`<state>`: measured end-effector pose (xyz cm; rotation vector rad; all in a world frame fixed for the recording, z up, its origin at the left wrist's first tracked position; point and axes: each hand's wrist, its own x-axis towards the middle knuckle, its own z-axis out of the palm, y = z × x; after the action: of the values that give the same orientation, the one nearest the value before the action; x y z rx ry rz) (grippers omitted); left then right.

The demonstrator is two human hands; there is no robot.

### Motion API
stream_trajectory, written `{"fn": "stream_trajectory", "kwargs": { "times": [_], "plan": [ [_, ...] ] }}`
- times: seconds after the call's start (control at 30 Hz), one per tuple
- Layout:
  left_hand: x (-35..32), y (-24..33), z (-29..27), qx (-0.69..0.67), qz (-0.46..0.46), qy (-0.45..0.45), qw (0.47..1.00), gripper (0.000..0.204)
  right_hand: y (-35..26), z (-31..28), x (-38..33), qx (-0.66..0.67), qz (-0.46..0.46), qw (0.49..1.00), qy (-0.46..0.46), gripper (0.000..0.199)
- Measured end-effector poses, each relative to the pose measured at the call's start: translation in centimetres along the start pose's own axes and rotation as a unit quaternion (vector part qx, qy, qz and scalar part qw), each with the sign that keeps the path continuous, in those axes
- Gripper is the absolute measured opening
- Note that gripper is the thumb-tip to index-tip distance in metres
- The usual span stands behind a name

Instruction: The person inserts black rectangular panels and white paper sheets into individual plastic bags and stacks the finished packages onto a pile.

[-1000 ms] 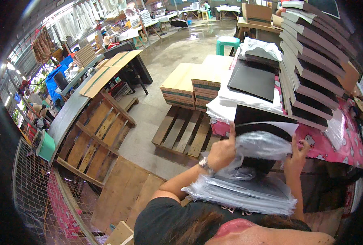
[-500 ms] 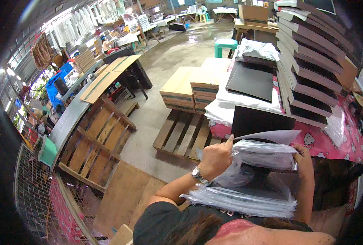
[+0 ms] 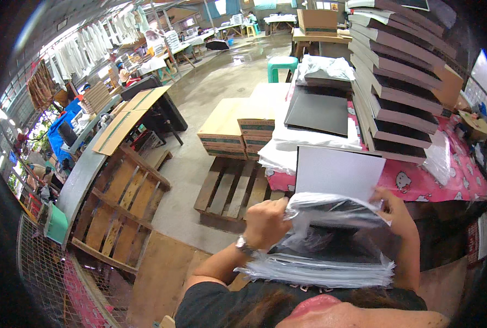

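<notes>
Head view. Left hand (image 3: pixel 265 221) pinching the mouth of a clear bag (image 3: pixel 331 210); right hand (image 3: pixel 396 210) clamped on a white sheet (image 3: pixel 339 172) standing upright in that bag. Both held over a stack of bagged sheets (image 3: pixel 320 268) at the lap, just before a desk (image 3: pixel 446 183) under a pink cloth. Beyond, stacked cartons (image 3: pixel 230 128) beside a wooden pallet (image 3: pixel 230 188).

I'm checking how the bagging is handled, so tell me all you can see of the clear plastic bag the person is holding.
The clear plastic bag is thin, glossy and crumpled, with white glare on its folds. Its mouth is bunched in the left hand at its left end, while the right hand grips its right edge. A flat panel, white on the side facing the camera, stands upright with its lower part in the bag's mouth. The bag lies slightly above a stack of bagged dark flat items in front of the person.
</notes>
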<state>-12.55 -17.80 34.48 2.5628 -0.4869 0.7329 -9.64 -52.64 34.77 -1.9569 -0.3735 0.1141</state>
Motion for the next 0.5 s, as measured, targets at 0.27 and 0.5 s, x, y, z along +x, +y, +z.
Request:
{"fn": "stream_trajectory", "kwargs": {
  "times": [0.27, 0.5],
  "plan": [
    [-1.6, -4.2, -2.3, -0.379, -0.275, -0.392, 0.792, 0.024, -1.1, 0.8, -2.9, 0.172, 0.128, 0.970, -0.112, 0.052],
    [-2.5, -10.1, 6.2, -0.643, -0.399, -0.431, 0.491, 0.022, 9.4, 1.8, -2.1, 0.160, 0.190, 0.962, -0.111, 0.055]
  ]
}}
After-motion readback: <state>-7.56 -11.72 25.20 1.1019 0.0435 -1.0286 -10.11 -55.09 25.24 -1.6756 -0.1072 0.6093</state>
